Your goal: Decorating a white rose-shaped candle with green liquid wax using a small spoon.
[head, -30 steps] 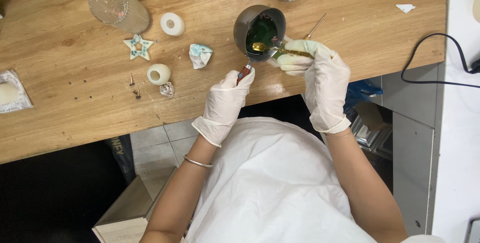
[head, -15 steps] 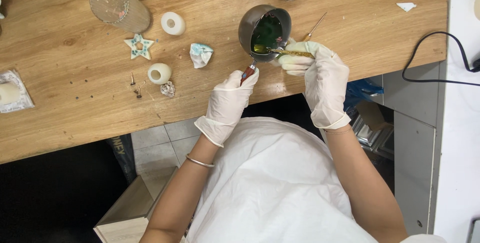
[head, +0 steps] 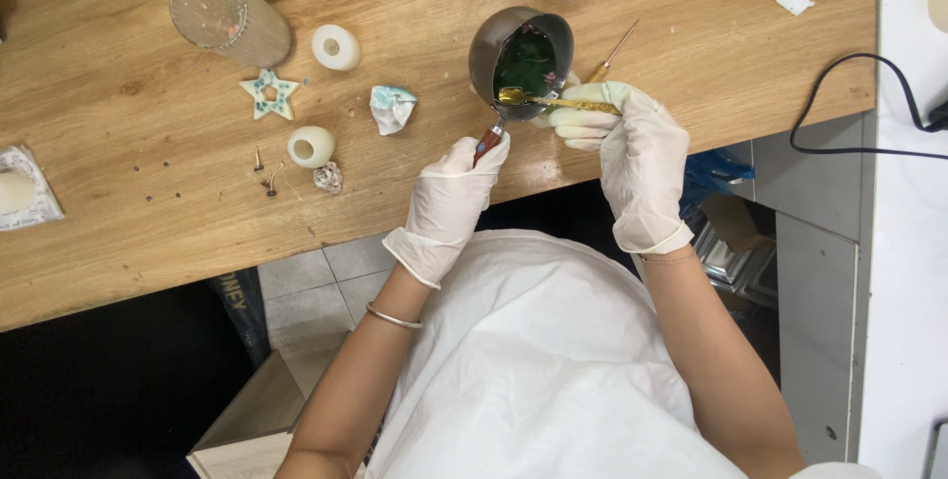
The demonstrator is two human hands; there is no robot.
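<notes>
- Two gloved hands work at the near edge of the wooden worktop (head: 118, 94): the left hand (head: 456, 193) has its grip closed around the red-brown handle of a small metal pot (head: 520, 52), and the right hand (head: 637, 148) pinches a gold spoon (head: 553, 100).
- One pot, round and dull grey, holds glossy dark green liquid; its handle points near and slightly left.
- One spoon lies left to right, bowl at the pot's near rim.
- Left of the pot: one star-shaped piece (head: 269, 94), two white rounded pieces (head: 336, 46), one crumpled scrap (head: 392, 108), one ribbed cylinder (head: 227, 17).
</notes>
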